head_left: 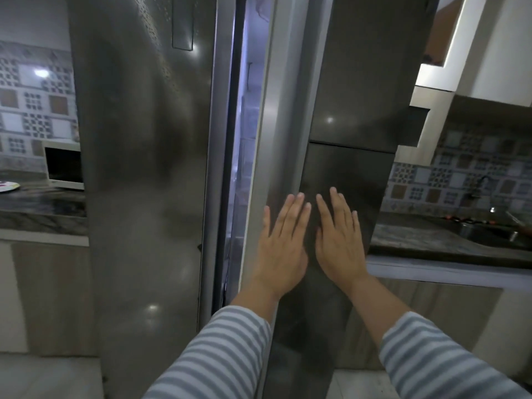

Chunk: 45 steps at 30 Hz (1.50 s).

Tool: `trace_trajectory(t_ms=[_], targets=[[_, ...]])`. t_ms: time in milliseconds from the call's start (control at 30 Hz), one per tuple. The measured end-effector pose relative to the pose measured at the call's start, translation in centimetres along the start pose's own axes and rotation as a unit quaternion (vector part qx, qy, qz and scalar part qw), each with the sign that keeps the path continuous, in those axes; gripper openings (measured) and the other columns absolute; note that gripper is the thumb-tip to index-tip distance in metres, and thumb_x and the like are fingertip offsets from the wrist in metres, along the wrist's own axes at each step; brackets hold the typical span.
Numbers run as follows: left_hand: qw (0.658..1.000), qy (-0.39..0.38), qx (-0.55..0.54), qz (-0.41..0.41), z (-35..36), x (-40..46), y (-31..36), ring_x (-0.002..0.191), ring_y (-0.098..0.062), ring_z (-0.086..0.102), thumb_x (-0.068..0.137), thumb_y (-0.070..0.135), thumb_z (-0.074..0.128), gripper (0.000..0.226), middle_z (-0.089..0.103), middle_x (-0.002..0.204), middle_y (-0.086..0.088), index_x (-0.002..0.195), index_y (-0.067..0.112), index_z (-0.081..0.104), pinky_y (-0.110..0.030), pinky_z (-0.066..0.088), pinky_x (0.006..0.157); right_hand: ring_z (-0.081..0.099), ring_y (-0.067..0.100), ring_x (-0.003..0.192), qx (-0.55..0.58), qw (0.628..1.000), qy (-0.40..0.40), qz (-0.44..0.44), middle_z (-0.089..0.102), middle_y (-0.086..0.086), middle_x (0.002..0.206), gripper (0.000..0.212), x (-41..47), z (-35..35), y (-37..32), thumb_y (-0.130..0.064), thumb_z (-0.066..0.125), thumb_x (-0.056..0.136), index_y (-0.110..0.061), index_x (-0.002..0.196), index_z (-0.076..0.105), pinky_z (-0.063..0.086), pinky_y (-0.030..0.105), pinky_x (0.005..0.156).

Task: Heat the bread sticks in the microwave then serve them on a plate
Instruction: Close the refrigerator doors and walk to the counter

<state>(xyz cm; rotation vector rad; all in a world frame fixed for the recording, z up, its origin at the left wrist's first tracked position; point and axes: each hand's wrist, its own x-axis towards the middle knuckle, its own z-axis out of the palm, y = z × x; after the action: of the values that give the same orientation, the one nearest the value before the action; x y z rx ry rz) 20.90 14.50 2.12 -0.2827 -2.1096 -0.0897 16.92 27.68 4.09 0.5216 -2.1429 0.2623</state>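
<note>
Here, both hands [311, 240] flat on fridge door [345, 125]

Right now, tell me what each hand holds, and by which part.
Nothing is held. The left hand and right hand lie flat, fingers straight, on the fridge door.

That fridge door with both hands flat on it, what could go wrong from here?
1. The right-hand fridge door stands ajar, with a lit gap beside it. A hard push from the left hand and right hand could slam it.
2. A weak push might leave it unsealed.
3. Both hands are empty and no bread sticks show, so they may be shut inside; the microwave and plate wait on the left counter.
</note>
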Motion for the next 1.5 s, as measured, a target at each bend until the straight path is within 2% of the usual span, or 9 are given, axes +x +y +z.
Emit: trace_trajectory(t_ms=[133,233,433,533,633,733,1000,1367,1500], targets=[[0.997,-0.034,0.042,0.053,4.2,-0.2,0.1,0.149,-0.022,-0.003,0.081,0.018,0.048,0.083,0.001,0.161,-0.007,0.152,0.01,0.004,-0.052,0.005,0.119,0.0,0.023,0.148,-0.012,0.998,-0.061,-0.002,0.004,0.008,0.161,0.071,-0.4,4.2,2.8,-0.024,0.054,0.092,-0.019,0.153,0.017,0.013,0.054,0.116],[0.994,-0.062,0.081,0.03,7.8,-0.4,-1.0,0.148,-0.022,-0.004,0.078,0.018,0.056,0.09,-0.002,0.16,-0.007,0.151,0.008,0.004,-0.052,0.004,0.119,-0.004,0.025,0.148,-0.035,0.996,-0.075,-0.018,0.0,0.009,0.161,0.078,0.5,7.3,4.6,-0.026,0.059,0.09,-0.019,0.153,0.015,0.012,0.055,0.115],[0.982,-0.075,0.167,-0.047,12.9,1.6,-4.3,0.148,-0.023,0.0,0.074,0.04,0.072,0.107,0.001,0.16,-0.008,0.15,0.007,0.004,-0.051,-0.001,0.118,0.006,0.029,0.146,-0.039,0.993,-0.044,-0.103,0.009,0.011,0.16,0.084,3.8,14.2,7.0,-0.032,0.066,0.084,-0.021,0.151,0.017,0.02,0.061,0.11],[0.975,-0.073,0.195,-0.071,14.9,2.5,-6.1,0.148,-0.024,0.0,0.074,0.048,0.07,0.11,0.001,0.16,-0.007,0.151,0.009,0.002,-0.052,-0.006,0.117,0.009,0.031,0.146,-0.035,0.99,-0.016,-0.134,0.008,0.011,0.158,0.076,5.2,17.2,7.4,-0.039,0.054,0.086,-0.021,0.151,0.019,0.021,0.062,0.11],[0.972,-0.075,0.209,-0.074,16.6,3.2,-8.0,0.147,-0.024,-0.008,0.077,0.054,0.067,0.111,-0.011,0.16,-0.007,0.151,0.01,-0.003,-0.053,-0.01,0.116,0.011,0.032,0.146,-0.043,0.987,0.009,-0.153,0.01,0.012,0.158,0.071,6.5,19.6,7.4,-0.044,0.043,0.087,-0.022,0.151,0.022,0.019,0.061,0.113],[0.972,-0.07,0.212,-0.079,18.2,3.9,-9.7,0.147,-0.026,-0.011,0.079,0.057,0.063,0.114,-0.022,0.158,-0.008,0.15,0.01,-0.013,-0.055,-0.007,0.116,0.009,0.032,0.147,-0.059,0.984,0.024,-0.167,0.008,0.013,0.159,0.072,7.7,21.8,7.4,-0.047,0.045,0.088,-0.022,0.152,0.021,0.015,0.06,0.113],[0.973,-0.078,0.206,-0.072,22.3,6.2,-14.5,0.147,-0.028,0.002,0.075,0.062,0.064,0.111,-0.001,0.159,-0.01,0.151,0.01,0.002,-0.059,0.011,0.116,0.006,0.034,0.146,-0.075,0.981,0.025,-0.176,0.006,0.013,0.159,0.073,10.9,26.2,7.0,-0.046,0.047,0.089,-0.021,0.152,0.02,0.012,0.062,0.113],[0.972,-0.103,0.198,-0.07,24.2,7.0,-16.5,0.148,-0.03,0.007,0.078,0.063,0.059,0.105,0.009,0.16,-0.011,0.151,0.01,0.006,-0.057,0.013,0.115,0.009,0.038,0.145,-0.08,0.984,0.025,-0.16,0.017,0.017,0.158,0.073,12.0,27.9,6.2,-0.041,0.051,0.088,-0.018,0.151,0.024,0.008,0.065,0.112],[0.971,-0.13,0.182,-0.085,23.8,6.8,-15.9,0.148,-0.029,-0.001,0.083,0.058,0.056,0.101,0.0,0.161,-0.009,0.151,0.012,-0.003,-0.056,0.008,0.116,0.009,0.038,0.145,-0.073,0.987,-0.003,-0.146,0.014,0.016,0.159,0.075,11.6,27.4,5.8,-0.037,0.054,0.088,-0.019,0.152,0.021,0.009,0.066,0.112]])
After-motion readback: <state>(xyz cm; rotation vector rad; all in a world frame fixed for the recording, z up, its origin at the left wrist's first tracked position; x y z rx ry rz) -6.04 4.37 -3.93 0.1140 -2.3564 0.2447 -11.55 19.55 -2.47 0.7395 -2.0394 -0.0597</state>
